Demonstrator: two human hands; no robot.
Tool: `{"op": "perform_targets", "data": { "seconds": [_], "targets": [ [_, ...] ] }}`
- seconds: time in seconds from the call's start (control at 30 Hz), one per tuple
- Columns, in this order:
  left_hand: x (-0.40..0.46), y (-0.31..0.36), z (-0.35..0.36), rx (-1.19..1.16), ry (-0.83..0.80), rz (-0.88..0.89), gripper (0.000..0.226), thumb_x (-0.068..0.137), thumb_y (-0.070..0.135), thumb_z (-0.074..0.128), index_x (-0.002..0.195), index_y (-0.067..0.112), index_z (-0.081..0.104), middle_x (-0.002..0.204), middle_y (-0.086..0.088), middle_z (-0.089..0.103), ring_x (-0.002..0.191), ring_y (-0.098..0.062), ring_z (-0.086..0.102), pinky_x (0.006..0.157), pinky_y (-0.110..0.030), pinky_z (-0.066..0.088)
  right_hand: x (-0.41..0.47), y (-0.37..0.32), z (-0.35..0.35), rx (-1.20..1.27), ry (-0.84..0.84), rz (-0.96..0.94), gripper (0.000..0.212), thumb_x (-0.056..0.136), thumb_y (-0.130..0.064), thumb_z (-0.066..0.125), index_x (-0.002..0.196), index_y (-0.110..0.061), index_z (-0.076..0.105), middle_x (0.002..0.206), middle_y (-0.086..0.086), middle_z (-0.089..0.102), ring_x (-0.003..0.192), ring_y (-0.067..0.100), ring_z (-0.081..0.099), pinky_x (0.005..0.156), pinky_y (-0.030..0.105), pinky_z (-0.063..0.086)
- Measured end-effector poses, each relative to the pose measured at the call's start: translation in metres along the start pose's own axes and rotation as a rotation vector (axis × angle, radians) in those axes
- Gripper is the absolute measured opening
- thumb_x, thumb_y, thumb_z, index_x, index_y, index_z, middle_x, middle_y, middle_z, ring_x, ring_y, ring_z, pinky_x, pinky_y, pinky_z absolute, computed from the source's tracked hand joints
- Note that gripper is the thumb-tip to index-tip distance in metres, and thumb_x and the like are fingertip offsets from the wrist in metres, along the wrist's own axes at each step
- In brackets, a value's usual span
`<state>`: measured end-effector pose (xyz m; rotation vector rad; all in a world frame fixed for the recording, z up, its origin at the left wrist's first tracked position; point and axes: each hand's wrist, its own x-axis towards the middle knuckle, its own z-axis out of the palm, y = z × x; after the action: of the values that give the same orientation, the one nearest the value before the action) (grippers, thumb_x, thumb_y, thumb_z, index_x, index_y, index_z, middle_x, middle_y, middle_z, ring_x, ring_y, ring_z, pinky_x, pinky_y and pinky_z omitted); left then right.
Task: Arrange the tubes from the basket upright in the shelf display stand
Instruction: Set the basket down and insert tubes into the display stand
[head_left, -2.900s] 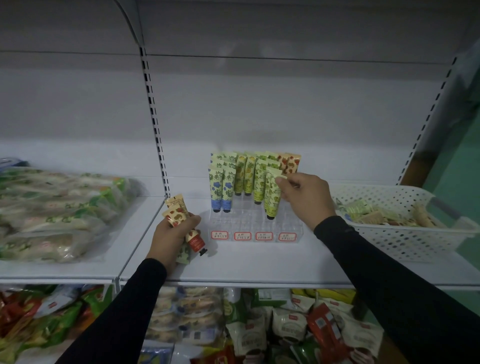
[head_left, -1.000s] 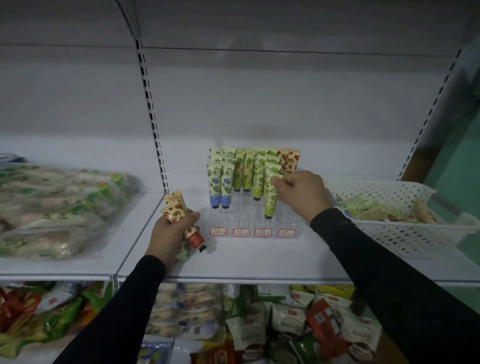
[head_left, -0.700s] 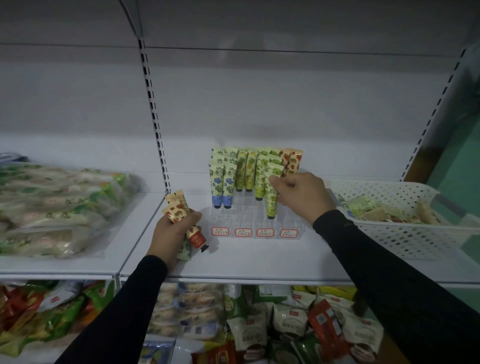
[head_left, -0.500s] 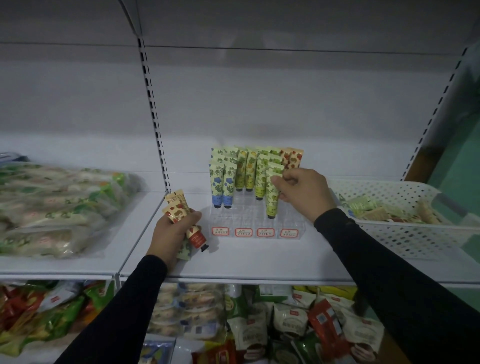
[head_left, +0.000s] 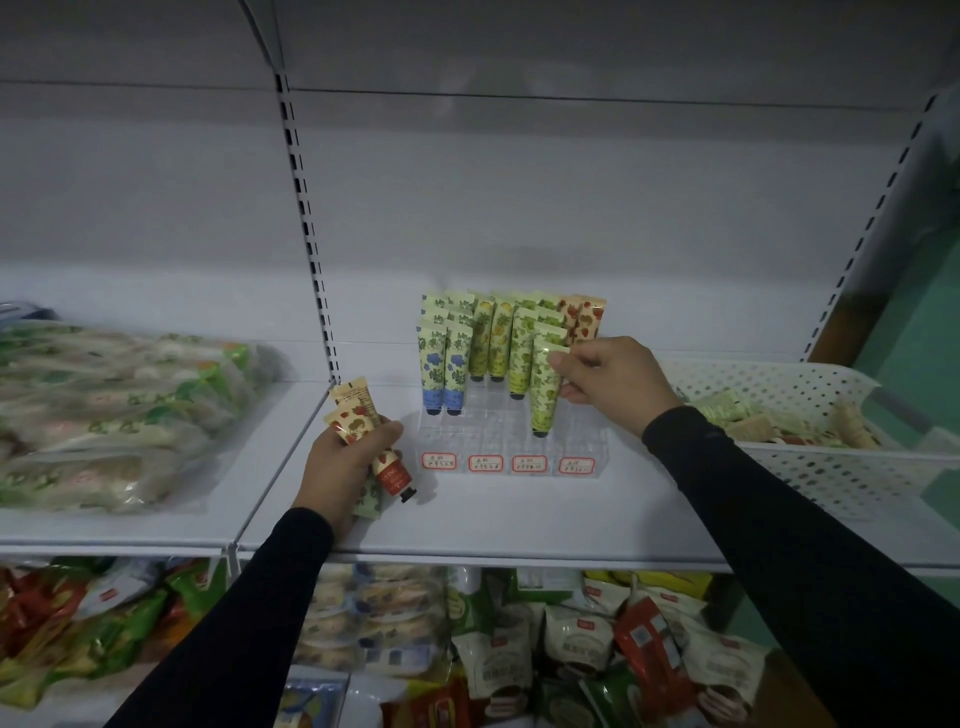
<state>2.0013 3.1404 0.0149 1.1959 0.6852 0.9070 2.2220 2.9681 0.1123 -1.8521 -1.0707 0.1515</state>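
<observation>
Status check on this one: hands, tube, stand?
Right hand pinches green tube upright in stand. Left hand grips spare tubes. Nothing blocking.

place: looks like a small shop, retail aisle
shelving: white slotted uprights (head_left: 306, 218) are holding up the shelf (head_left: 519, 514)
pricing: red-bordered price labels (head_left: 506, 463) are sitting on the display stand (head_left: 498, 441)
stock: bagged snacks (head_left: 519, 649) are piling up below

White shelf (head_left: 519, 519): display stand (head_left: 506, 441), basket (head_left: 831, 467), snack packs (head_left: 114, 410).
</observation>
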Motion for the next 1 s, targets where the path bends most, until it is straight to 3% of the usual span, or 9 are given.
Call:
{"op": "perform_targets", "data": {
  "seconds": [0.13,0.37,0.5,0.67,0.87,1.0],
  "targets": [
    [0.000,0.000,0.000,0.005,-0.002,-0.002,0.007,0.085,0.013,0.073,0.080,0.016,0.070,0.072,-0.008,0.069,0.073,-0.028,0.066,0.074,-0.044,0.056,0.002,0.000,-0.001,0.028,-0.038,0.015,0.031,0.093,-0.029,0.065,0.088,0.001,0.071,0.084,0.013,0.073,0.073,0.013,0.073,0.073,0.023,0.060],
    [-0.002,0.001,0.000,0.003,-0.003,0.005,0.011,0.085,0.012,0.073,0.076,0.019,0.071,0.071,-0.006,0.070,0.072,-0.027,0.066,0.073,-0.044,0.054,0.001,0.003,0.002,-0.013,0.003,-0.007,0.039,0.093,-0.031,0.065,0.086,0.007,0.067,0.084,0.021,0.071,0.070,0.012,0.072,0.075,0.030,0.061],
    [-0.002,0.002,-0.001,0.002,-0.003,-0.002,0.009,0.085,0.011,0.073,0.079,0.016,0.070,0.071,-0.008,0.069,0.073,-0.029,0.065,0.074,-0.044,0.054,0.000,0.001,0.003,-0.043,0.060,-0.006,0.031,0.093,-0.038,0.063,0.083,-0.010,0.073,0.079,0.006,0.074,0.069,0.010,0.072,0.081,0.038,0.060],
    [-0.003,0.003,0.000,0.011,-0.005,-0.008,0.011,0.085,0.011,0.072,0.077,0.017,0.070,0.071,-0.008,0.069,0.072,-0.028,0.066,0.072,-0.043,0.054,-0.002,0.001,0.001,-0.043,0.081,0.003,0.027,0.088,-0.052,0.063,0.080,-0.028,0.072,0.075,-0.009,0.073,0.067,0.005,0.071,0.083,0.039,0.059],
    [-0.004,0.005,0.000,0.025,0.015,-0.025,0.006,0.085,0.013,0.073,0.081,0.016,0.070,0.072,-0.009,0.069,0.076,-0.031,0.065,0.075,-0.045,0.054,-0.003,0.000,-0.001,-0.068,0.255,-0.033,0.041,0.093,-0.052,0.056,0.081,-0.017,0.073,0.076,-0.005,0.072,0.074,0.015,0.070,0.081,0.036,0.056],
    [-0.006,0.009,0.003,-0.008,0.064,-0.033,0.004,0.087,0.012,0.071,0.085,0.014,0.067,0.071,-0.007,0.069,0.076,-0.031,0.064,0.078,-0.047,0.054,-0.011,-0.006,0.002,-0.047,0.382,-0.100,0.038,0.095,-0.047,0.055,0.082,-0.016,0.073,0.078,-0.006,0.070,0.072,0.014,0.068,0.075,0.031,0.054]
  ]
}}
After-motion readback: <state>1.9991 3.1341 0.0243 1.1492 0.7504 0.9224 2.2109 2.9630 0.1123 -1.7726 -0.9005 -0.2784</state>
